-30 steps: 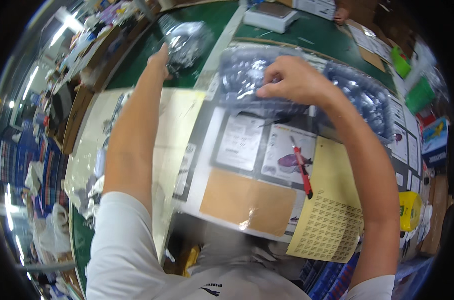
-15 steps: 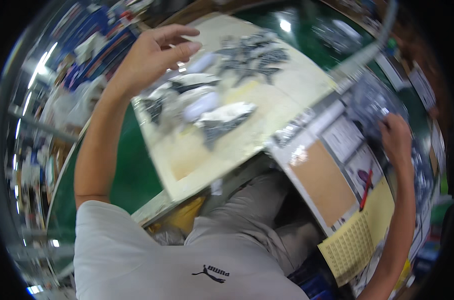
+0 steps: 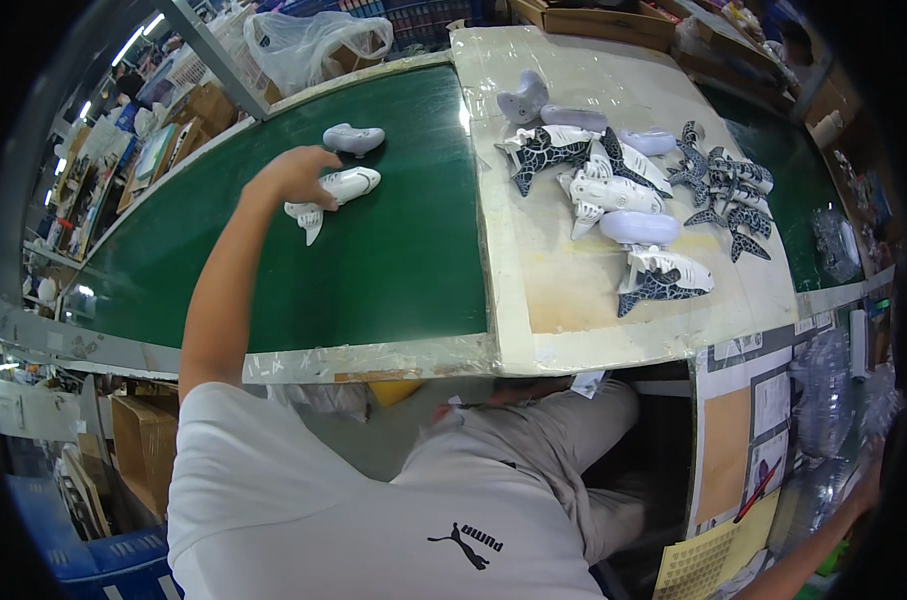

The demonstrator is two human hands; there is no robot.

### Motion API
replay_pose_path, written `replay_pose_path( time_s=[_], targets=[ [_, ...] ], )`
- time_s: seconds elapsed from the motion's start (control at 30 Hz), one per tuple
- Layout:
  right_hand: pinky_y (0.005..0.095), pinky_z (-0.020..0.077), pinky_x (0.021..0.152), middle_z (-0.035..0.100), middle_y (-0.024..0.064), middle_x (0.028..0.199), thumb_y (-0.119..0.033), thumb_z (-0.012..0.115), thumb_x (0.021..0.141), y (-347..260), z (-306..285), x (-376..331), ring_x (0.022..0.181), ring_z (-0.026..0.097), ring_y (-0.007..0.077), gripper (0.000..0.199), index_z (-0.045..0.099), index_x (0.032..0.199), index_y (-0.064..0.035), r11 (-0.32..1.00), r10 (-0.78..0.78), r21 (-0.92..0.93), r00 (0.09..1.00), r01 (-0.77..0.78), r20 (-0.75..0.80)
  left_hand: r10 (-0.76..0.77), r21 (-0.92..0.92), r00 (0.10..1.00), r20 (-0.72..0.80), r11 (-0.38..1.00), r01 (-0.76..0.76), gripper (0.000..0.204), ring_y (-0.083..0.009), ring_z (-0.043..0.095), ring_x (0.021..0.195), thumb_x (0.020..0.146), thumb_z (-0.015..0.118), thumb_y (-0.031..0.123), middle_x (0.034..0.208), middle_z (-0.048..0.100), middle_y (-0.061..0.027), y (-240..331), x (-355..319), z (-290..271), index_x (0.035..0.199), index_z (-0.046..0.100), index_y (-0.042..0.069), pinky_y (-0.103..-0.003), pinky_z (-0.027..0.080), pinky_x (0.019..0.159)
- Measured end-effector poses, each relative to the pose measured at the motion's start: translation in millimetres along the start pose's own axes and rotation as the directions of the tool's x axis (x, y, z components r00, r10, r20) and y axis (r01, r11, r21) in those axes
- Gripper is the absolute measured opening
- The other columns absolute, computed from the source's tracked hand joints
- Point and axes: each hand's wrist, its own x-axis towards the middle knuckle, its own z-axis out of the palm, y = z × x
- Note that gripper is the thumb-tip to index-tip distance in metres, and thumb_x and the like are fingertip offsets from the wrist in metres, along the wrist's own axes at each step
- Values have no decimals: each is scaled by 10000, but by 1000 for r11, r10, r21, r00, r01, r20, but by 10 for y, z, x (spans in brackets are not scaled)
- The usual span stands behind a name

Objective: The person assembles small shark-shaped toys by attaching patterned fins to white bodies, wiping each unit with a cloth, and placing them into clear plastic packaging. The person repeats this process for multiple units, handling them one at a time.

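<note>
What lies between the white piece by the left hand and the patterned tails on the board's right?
Head view: from the left hand, green tabletop, then the pale board with clustered white, dark-patterned and lavender pieces.

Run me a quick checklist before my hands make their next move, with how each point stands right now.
1. Left hand at the white figure part: ok, thumb and fingers are at its left end.
2. Firm grip on that part: cannot tell; the hand hides any contact.
3. Grey shell apart from the white part: ok, green tabletop shows between them.
4. Right hand near the left: not ok, it is far off at the right edge, by clear plastic packaging.
5. Red cutter away from the left hand: ok.
6. Cutter blade retracted: cannot tell, too small.
</note>
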Motion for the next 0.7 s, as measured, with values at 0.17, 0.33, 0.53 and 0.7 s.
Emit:
replay_pose_path(
  time_s=[0.17,0.33,0.53,0.7],
  targets=[
    [400,421,1147,588,96,1492,-401,546,1121,-1276,-89,-830,1347,550,227,565,542,1541,-24,976,218,-85,928,-202,303,97,291,988,-117,955,-59,650,-469,319,1570,672,932,276,1678,394,-251,314,445,115,1276,767,102,-603,290,1276],
    [231,375,501,664,-39,896,-349,711,1062,-1020,743,-1541,658,523,52,326,756,1196,-55,657,585,-77,442,-750,680,238,318,959,156,907,-277,913,-434,281,1605,482,966,460,1618,480,-240,73,1172,30,1277,769,55,-584,164,1336],
    [291,489,598,645,14,759,-458,704,1051,-865,1145,-1334,719,620,105,453,787,1096,-14,720,693,-234,658,-654,295,254,-23,956,145,967,-254,698,-304,752,877,517,930,351,920,768,-232,12,1988,86,1050,776,-72,-440,610,756],
    [402,567,755,774,157,894,-439,700,1004,-1132,868,-1723,806,740,258,427,797,1096,-33,891,282,-395,955,-225,90,416,-353,906,-78,838,-415,643,-196,642,868,622,839,253,959,660,-65,518,1189,-272,1175,685,-35,-364,535,784]
  ],
)
